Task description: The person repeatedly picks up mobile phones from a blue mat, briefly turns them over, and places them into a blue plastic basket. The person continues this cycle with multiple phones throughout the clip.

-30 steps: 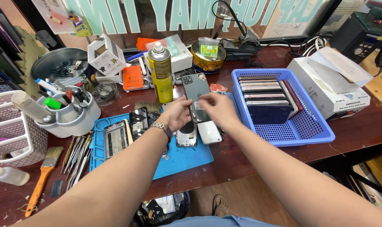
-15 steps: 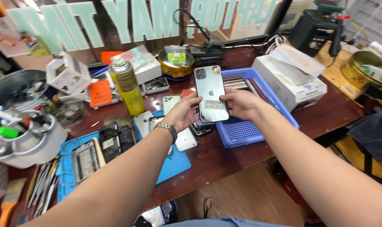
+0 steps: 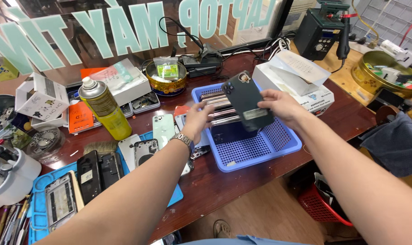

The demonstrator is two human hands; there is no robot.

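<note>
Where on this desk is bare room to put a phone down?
Bare wood lies in front of the blue basket toward the desk's near edge, and right of it below the white box. The basket's near half is bare mesh. The blue mat and the area around the yellow spray can are crowded.

One blue basket [image 3: 278, 149], one yellow spray can [image 3: 101, 109], two hands.

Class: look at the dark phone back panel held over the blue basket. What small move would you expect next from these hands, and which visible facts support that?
Probably lowering the dark phone back panel into the blue basket. The right hand holds it tilted directly above the basket, the left hand steadies its lower edge, and a row of similar phones already stands in the basket beneath.
</note>
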